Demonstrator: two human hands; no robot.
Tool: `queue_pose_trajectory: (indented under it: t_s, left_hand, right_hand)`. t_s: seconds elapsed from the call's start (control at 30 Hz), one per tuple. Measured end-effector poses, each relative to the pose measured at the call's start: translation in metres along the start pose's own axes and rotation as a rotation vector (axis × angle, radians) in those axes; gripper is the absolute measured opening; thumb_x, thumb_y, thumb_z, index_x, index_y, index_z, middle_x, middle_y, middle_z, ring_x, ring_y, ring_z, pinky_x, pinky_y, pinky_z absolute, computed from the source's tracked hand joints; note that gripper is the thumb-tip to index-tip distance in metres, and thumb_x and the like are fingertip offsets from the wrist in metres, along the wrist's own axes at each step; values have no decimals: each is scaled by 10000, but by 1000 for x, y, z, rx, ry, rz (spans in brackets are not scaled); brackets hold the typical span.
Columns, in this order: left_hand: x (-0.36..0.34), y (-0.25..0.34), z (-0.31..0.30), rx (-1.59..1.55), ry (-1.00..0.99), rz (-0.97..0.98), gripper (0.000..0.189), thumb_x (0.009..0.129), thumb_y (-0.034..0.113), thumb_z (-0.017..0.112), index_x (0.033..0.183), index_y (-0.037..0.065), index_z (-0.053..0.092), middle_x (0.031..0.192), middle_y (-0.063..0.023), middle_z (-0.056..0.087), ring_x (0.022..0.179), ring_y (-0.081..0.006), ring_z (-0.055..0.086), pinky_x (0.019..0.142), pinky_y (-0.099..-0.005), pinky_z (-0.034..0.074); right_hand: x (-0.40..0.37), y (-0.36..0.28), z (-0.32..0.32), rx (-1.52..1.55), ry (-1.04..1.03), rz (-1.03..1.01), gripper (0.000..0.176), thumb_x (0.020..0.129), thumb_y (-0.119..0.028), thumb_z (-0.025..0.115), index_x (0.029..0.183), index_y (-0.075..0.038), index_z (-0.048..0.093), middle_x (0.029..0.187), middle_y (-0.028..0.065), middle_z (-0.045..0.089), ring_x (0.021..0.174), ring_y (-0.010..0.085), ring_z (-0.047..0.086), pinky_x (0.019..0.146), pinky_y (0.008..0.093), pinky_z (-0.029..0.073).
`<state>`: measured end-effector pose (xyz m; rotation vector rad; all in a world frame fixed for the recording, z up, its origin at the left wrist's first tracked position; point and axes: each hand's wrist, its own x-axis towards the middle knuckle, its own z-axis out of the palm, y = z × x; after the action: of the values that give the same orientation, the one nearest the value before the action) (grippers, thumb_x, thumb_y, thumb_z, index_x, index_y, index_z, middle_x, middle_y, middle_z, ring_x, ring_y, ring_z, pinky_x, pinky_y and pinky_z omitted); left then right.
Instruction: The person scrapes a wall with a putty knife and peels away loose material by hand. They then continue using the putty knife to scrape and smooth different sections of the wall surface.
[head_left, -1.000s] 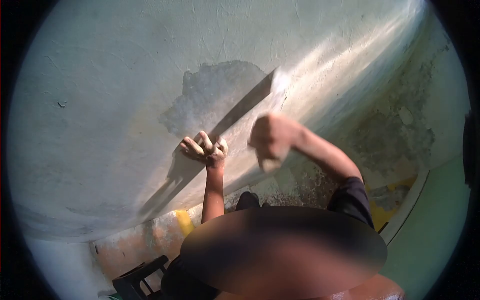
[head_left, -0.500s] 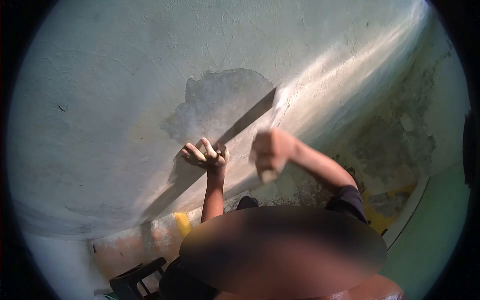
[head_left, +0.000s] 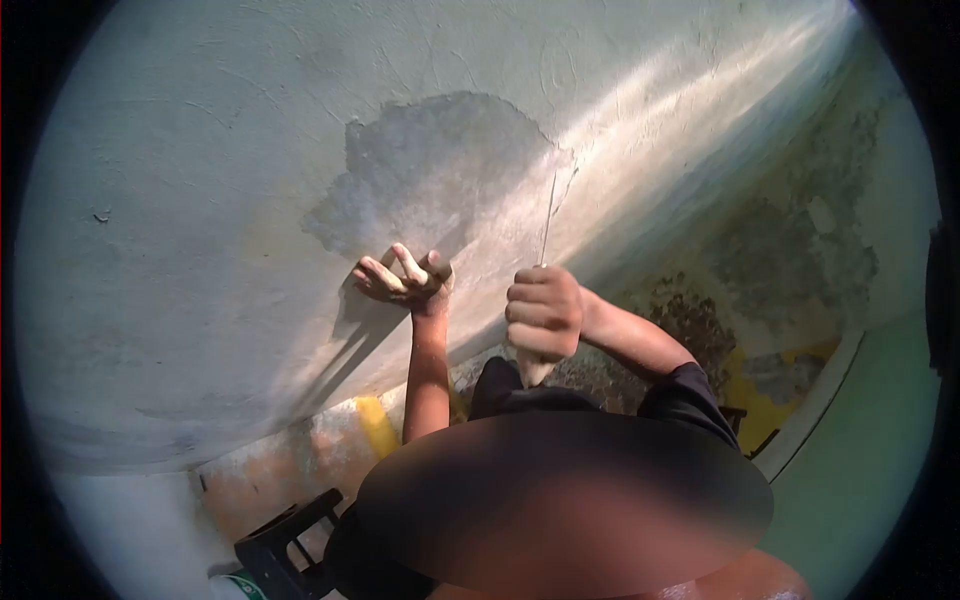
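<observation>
My left hand (head_left: 405,280) is pressed against the wall (head_left: 250,180) with its fingers spread and nothing in them. To its right, my right hand (head_left: 543,312) is a fist around a thin tool (head_left: 549,220), whose narrow blade points up at the wall. The lower end of the handle shows beneath the fist. The blade tip is close to the right edge of a bare grey patch (head_left: 440,150), where the paint is gone; whether it touches cannot be made out.
A dark stool or chair (head_left: 285,535) stands at the lower left, beside a green and white container (head_left: 243,585). On the right are a stained wall (head_left: 790,270) and a green surface (head_left: 870,430). Bright light falls across the wall.
My right hand has moved slightly down, and the blade now shows sharply instead of blurred. My left hand stays on the wall. The view has shifted a little.
</observation>
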<state>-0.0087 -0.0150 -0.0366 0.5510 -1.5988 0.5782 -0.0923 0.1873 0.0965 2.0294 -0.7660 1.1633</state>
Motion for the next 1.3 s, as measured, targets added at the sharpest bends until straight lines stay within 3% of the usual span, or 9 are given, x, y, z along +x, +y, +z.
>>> queue_pose_trajectory:
  t_s: [0.13,0.17,0.3,0.5,0.63,0.7,1.1,1.2,1.3]
  left_hand:
    - [1,4,1,-27,16,-34,590,987,333,456,1497,38,426,1607,-339,216,1485,-538,218,1168,-677,200]
    - [1,4,2,-57,21,-36,593,985,336,455,1500,42,425,1607,-337,217,1491,-536,201,1170,-678,182]
    - [1,5,-4,-54,-47,-40,643,978,345,464,1543,63,348,1619,-338,175,1502,-539,159,1175,-684,147]
    - [-2,1,1,-54,-41,-11,664,976,330,447,1564,54,307,1630,-335,135,1507,-547,117,1185,-680,90]
    - [-2,1,0,-62,-52,-11,659,979,317,421,1572,58,296,1635,-333,115,1513,-544,93,1184,-681,81]
    - [-1,0,3,-62,-54,-10,658,977,312,416,1573,61,295,1635,-333,109,1515,-543,85,1182,-685,78]
    - [-3,0,3,-79,-43,-23,637,1015,360,401,1565,55,301,1632,-333,115,1512,-541,99,1173,-696,85]
    - [-3,1,0,-73,-38,-28,611,998,320,408,1544,57,333,1629,-333,137,1508,-543,121,1177,-691,98]
    - [4,4,10,-66,6,-23,609,990,314,416,1535,53,341,1623,-333,161,1507,-542,131,1184,-686,92]
  right_hand:
    - [7,-44,21,207,553,316,367,927,-142,430,573,-65,371,528,47,433,413,167,411,418,315,319]
    - [0,-50,37,189,781,336,307,846,-176,517,582,-57,415,562,45,447,406,182,398,413,327,319]
    - [-92,-32,82,-80,550,738,151,750,-85,533,628,-34,460,576,88,447,455,259,434,454,362,355]
    - [-85,-61,75,220,649,485,230,882,-104,512,668,-19,503,661,62,559,573,221,549,536,302,433]
    - [-128,-70,103,484,675,1465,235,970,-80,569,753,10,564,767,65,619,695,139,553,661,290,458]
    - [-158,-61,104,515,736,1643,293,981,-84,534,705,14,546,742,51,596,691,123,524,659,291,434]
    - [-113,-36,86,561,858,849,399,958,-104,487,582,4,407,552,81,446,525,172,413,531,319,343]
    - [-156,-40,123,566,757,1154,405,974,-105,481,592,11,412,559,60,442,515,173,412,521,323,339]
    - [-149,-42,125,535,829,967,435,977,-129,503,575,15,419,547,85,431,521,188,412,525,341,348]
